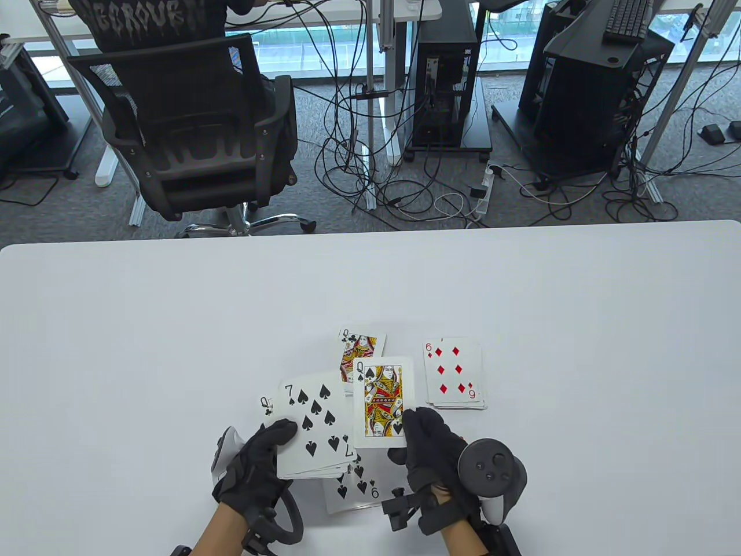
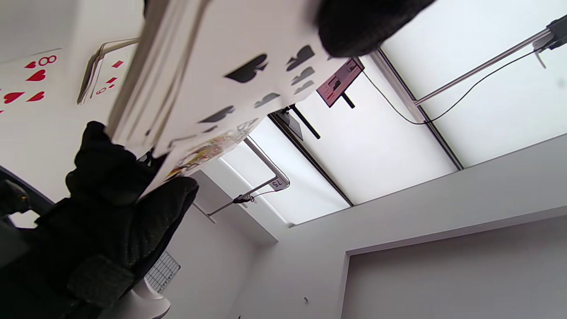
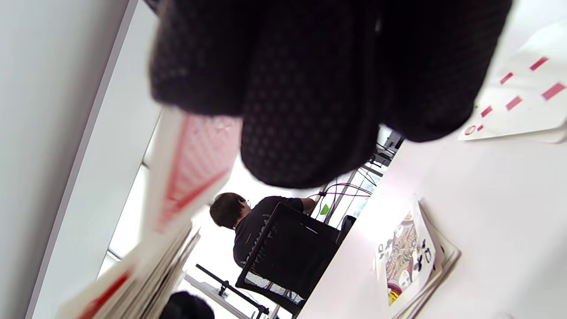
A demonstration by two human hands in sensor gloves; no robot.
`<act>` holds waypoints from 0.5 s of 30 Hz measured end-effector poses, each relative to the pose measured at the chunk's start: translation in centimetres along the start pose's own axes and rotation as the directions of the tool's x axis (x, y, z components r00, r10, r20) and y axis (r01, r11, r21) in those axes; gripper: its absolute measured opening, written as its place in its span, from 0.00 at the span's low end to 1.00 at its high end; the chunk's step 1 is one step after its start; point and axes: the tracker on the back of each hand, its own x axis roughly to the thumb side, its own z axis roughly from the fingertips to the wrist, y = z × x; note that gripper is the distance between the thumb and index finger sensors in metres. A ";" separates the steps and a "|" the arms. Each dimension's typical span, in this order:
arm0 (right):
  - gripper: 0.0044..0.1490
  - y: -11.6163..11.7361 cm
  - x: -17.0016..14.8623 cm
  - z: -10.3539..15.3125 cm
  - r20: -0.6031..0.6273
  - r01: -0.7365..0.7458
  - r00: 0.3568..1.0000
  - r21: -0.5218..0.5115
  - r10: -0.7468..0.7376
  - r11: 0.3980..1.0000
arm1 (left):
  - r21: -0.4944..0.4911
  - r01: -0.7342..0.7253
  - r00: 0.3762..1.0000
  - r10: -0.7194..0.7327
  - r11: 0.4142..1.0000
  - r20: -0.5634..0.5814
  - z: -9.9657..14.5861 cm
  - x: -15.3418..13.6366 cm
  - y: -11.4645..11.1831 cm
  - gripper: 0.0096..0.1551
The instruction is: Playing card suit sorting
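Queen of spades — thin, light, slick, bendy — is pinched at its lower corner by the right hand above the desk; the left hand grips the deck. Best held by edges.

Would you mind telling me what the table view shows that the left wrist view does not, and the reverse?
Only the table view shows the queen of spades face up, held by the right hand, the queen of clubs pile behind it, and a spade card lying on the table under the hands.

Only the left wrist view shows an 8 of hearts on the table.

Both show the left hand holding the deck with the 7 of spades on top, and the diamonds pile.
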 end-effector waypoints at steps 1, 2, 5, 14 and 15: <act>0.24 -0.1 -0.2 -0.1 -0.011 0.015 1.000 -0.005 -0.015 1.000 | 0.006 -0.010 1.000 0.010 1.000 0.009 0.0 0.1 0.1 0.33; 0.24 -0.2 -0.6 -0.1 -0.030 0.032 0.999 -0.007 -0.032 0.999 | 0.014 -0.024 0.999 0.024 1.000 0.022 0.1 0.3 0.2 0.33; 0.24 0.4 -1.2 -0.2 -0.065 -0.018 0.998 0.052 0.021 0.999 | 0.032 -0.030 0.999 0.029 0.999 0.041 0.2 0.7 0.5 0.32; 0.26 6.5 -1.8 1.5 -0.033 -0.460 0.846 0.459 0.532 0.760 | 0.048 -0.031 0.999 0.030 0.998 0.030 0.3 0.5 0.6 0.33; 0.26 6.9 -1.7 1.6 0.007 -0.521 0.806 0.480 0.591 0.705 | 0.048 -0.027 0.999 0.026 0.998 0.030 0.3 0.5 0.6 0.33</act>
